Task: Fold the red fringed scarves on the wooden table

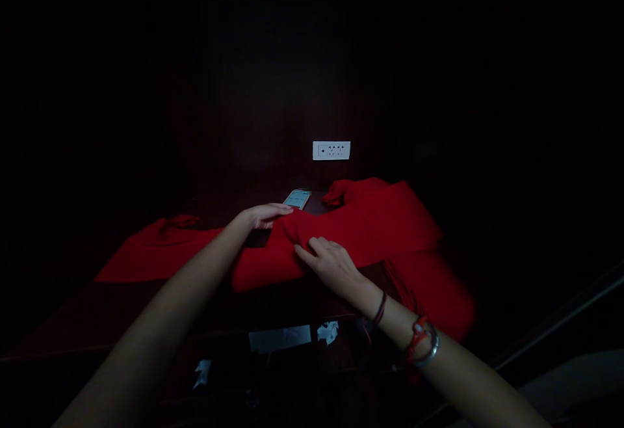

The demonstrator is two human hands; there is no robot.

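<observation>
A large red cloth [370,220] lies bunched and partly folded over the dark table, its right part hanging over the front edge. At the cloth's far middle edge my left hand [267,215] is closed on the fabric, thumb on top and the other fingers mostly underneath. Nearer to me, my right hand [334,264] rests on the cloth with bent fingers gripping it. Bracelets circle my right wrist. Just beyond my left hand, a phone [297,198] with a lit screen lies on the table.
More red fabric [151,249] spreads to the left. A white wall socket [331,150] sits on the dark back panel. Pale torn paper strips [280,338] cling to the front below the tabletop. Deep shadow hides most of the surroundings.
</observation>
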